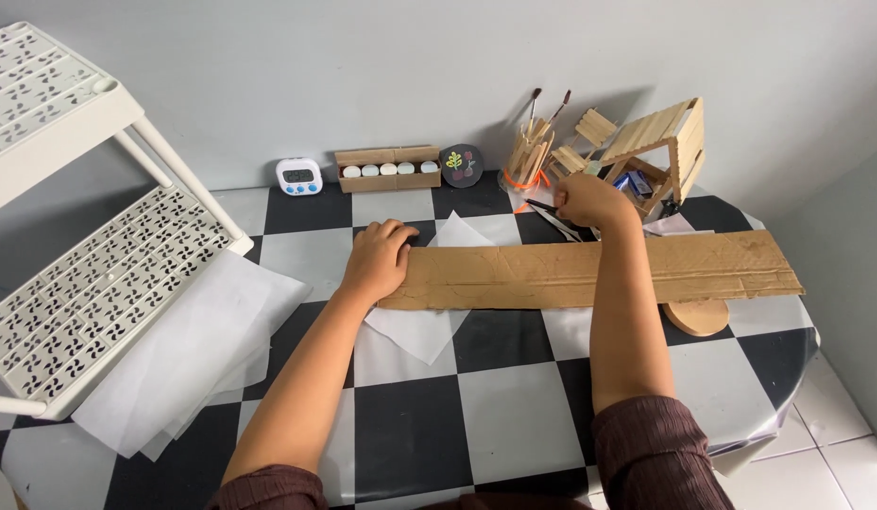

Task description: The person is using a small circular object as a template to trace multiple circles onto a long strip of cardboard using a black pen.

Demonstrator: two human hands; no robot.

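Head view: a long cardboard strip (589, 269) lies flat across the checkered worktop (495, 406), its long axis running left to right. The left hand (377, 257) presses its left end, fingers spread flat. The right hand (589, 200) is closed around a thin dark tool (542, 204) beyond the strip. The cardboard looks light and stiff yet bendable, so it is best held near both ends.

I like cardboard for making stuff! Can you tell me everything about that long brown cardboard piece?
The cardboard strip is long, flat and plain brown, with creases along its length and rough edges. It lies crosswise on the black-and-white checkered table, over a sheet of white paper. The left hand presses on its left end; the right forearm crosses over it.
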